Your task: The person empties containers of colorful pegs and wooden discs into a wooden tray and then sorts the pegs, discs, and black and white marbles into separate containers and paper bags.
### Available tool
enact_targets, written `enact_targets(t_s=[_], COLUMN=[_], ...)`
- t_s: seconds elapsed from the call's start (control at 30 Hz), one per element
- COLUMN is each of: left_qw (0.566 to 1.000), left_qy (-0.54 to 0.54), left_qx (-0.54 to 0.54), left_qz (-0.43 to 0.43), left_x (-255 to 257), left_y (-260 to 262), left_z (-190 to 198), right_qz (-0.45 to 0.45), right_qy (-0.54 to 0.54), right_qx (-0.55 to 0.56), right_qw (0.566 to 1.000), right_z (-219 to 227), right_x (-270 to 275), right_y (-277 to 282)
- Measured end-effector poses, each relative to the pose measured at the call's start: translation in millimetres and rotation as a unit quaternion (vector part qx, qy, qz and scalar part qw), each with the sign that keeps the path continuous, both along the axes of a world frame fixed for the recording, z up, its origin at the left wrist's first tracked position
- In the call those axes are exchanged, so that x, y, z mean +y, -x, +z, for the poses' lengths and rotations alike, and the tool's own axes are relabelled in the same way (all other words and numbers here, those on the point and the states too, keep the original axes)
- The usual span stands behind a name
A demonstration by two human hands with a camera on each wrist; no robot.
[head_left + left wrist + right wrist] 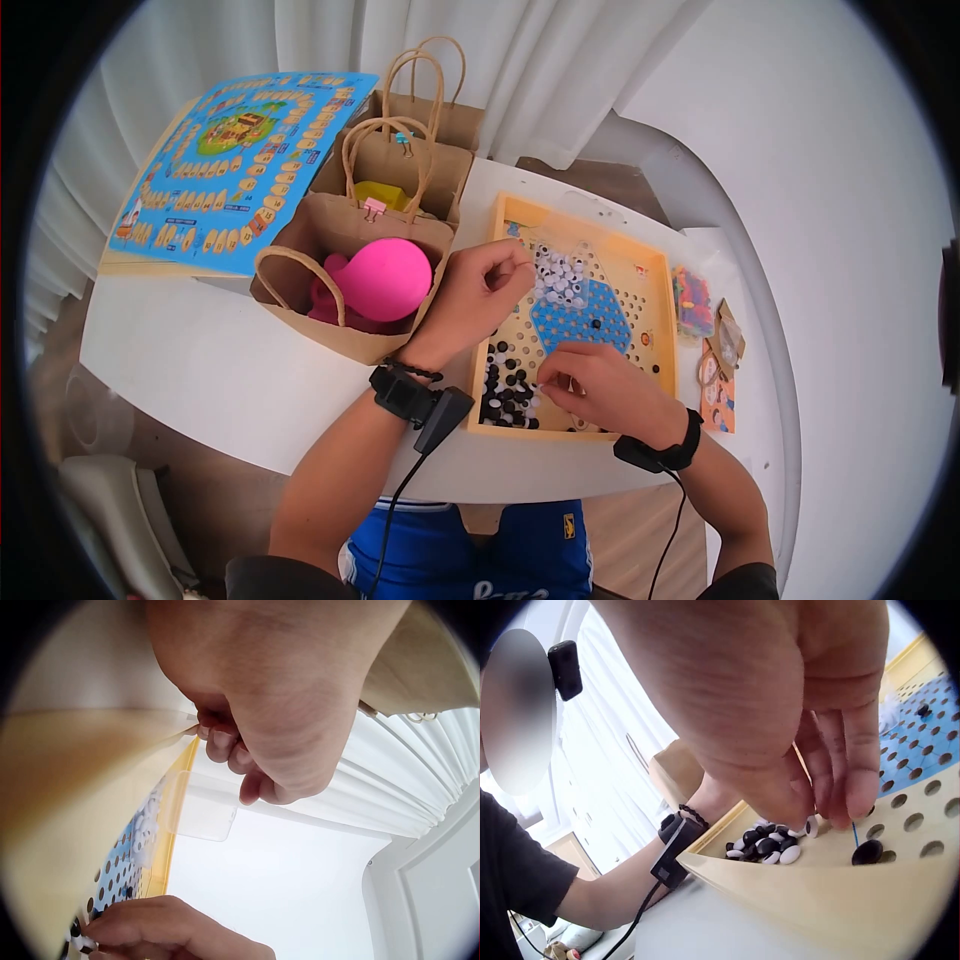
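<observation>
My right hand (610, 390) is low over the wooden game tray (655, 405), pinching a small white game piece (811, 825) between thumb and fingers. Beneath its fingertips, black and white pieces (510, 400) lie heaped in the tray's near left corner. My left hand (480, 295) hovers at the tray's left wall with fingers curled and thumb and fingertips together; I cannot tell whether they pinch anything. Beside those fingertips lies a clear pack of white pieces (562, 278). One black piece (596, 324) stands on the blue hole-dotted area (575, 330).
Paper bags (350, 340) with twisted handles stand left of the tray, the nearest holding a pink object (385, 280). Behind them is a blue printed board (225, 200). A box of colourful bits (692, 300) and an orange card (718, 400) lie on the right.
</observation>
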State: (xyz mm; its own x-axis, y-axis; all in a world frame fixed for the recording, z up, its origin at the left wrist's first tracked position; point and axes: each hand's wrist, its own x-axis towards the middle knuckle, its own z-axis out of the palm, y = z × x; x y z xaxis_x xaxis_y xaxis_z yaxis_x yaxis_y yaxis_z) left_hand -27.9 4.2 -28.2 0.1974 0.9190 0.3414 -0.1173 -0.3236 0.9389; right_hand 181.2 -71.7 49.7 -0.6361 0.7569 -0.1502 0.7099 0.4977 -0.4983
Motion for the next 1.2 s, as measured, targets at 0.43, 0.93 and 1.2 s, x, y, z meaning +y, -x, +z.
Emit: enact_targets(t_s=[0.43, 0.93, 1.2], left_qw=[1.000, 1.000, 1.000], left_qy=[-0.004, -0.007, -0.008], left_qx=[0.006, 0.012, 0.001], left_qz=[0.002, 0.007, -0.002], left_x=[2.6, 2.6, 2.2], left_y=[-0.7, -1.3, -1.3], left_z=[-4.0, -3.7, -4.2], right_qz=[0.010, 0.027, 0.002], right_qy=[0.077, -0.038, -0.008], right_qx=[0.004, -0.044, -0.007], right_qw=[0.997, 0.998, 1.000], right_z=[-0.6, -6.6, 6.3], right_x=[-1.1, -12.1, 4.8], right_y=[9.8, -5.4, -12.0])
